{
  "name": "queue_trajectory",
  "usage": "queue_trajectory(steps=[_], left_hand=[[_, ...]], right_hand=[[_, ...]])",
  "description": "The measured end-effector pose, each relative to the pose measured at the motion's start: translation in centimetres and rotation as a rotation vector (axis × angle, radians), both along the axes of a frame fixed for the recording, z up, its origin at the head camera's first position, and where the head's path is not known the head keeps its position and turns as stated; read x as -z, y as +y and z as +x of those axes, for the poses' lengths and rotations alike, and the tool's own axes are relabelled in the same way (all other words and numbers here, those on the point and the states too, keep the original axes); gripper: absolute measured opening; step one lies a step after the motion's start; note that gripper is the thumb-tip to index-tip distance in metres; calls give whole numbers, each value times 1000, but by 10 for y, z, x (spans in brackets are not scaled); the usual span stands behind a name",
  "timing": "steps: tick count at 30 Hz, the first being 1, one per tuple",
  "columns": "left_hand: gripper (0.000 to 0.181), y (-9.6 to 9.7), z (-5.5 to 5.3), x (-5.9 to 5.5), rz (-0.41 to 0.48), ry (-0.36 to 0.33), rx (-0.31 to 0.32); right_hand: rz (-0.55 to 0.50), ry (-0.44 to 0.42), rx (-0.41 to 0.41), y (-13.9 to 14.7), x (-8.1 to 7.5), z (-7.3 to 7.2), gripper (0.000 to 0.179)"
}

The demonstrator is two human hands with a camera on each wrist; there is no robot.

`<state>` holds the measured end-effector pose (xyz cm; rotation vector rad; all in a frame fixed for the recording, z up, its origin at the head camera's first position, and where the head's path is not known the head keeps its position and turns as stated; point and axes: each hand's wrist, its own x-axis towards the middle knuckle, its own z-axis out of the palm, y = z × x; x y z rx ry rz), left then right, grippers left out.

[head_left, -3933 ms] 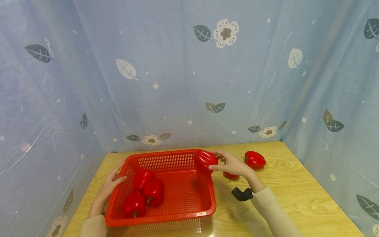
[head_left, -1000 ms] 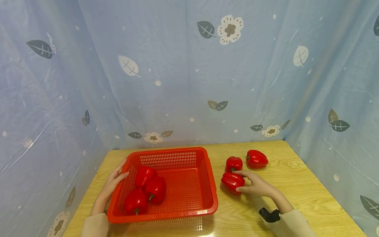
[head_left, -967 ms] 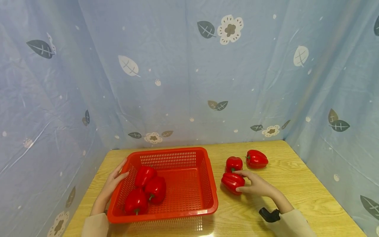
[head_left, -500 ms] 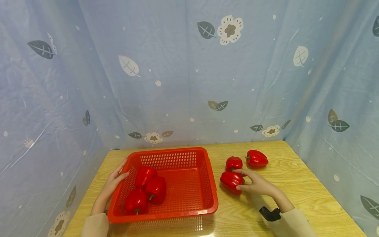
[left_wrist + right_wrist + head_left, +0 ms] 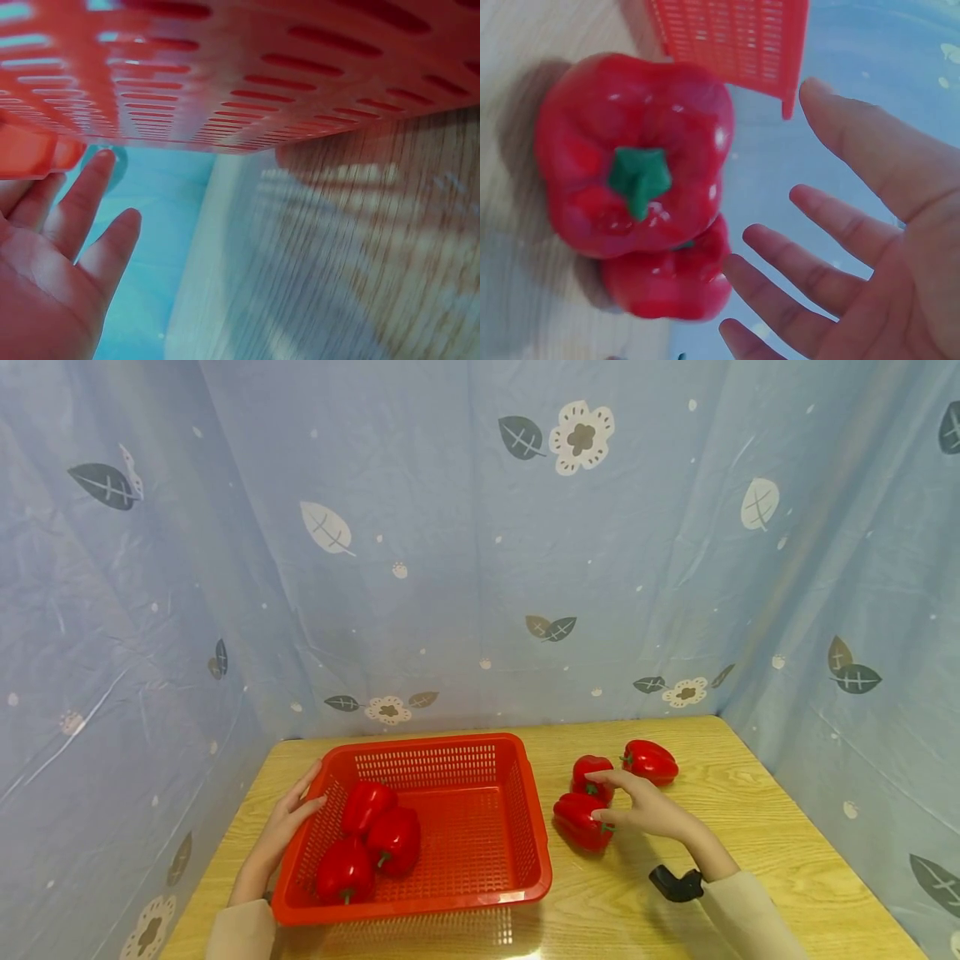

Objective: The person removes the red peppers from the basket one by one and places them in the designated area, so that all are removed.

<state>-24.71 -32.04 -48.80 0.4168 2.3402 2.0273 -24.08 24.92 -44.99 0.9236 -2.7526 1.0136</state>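
A red plastic basket (image 5: 442, 906) stands on the table with three red bell peppers (image 5: 392, 842) grouped at its left end. My left hand (image 5: 279, 827) rests on its left rim, and in the left wrist view its visible fingers (image 5: 86, 191) look fairly straight beneath the rim. To the basket's right, a red bell pepper (image 5: 577, 821) lies on the table with its green stem (image 5: 639, 178) facing my right hand. Another bell pepper (image 5: 588, 768) sits just behind it. My right hand (image 5: 648, 806) hovers over these two, fingers spread and holding nothing; in the right wrist view they are apart from the peppers.
A further red bell pepper (image 5: 651, 762) lies at the back right of the wooden table (image 5: 750, 827). Blue patterned curtains (image 5: 420, 568) enclose the table at the back and both sides. A black wrist device (image 5: 677, 885) sits at the right sleeve.
My right hand held a bell pepper at the basket's right end; that pepper now lies on the table. The hand has let go and shifted slightly back. My left hand stayed at the rim.
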Motion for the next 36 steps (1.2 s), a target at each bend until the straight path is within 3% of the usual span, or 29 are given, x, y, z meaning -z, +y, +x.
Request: queue_trajectory(steps=[12,19,27,36], left_hand=[[60,1,0,-1,-25,14,-10],[60,1,1,-1,-37,23,-10],[60,1,4,-1,32,-66,-4],[60,2,5,-2,57,-92,6]], right_hand=[[2,15,-18,-25,-24,-8,60],[-7,-17,-46,-39,-29,-16,59],[-32,-4,-81,-65,-39,-21,56],[-35,-61,-135,-101,-43,-23,58]])
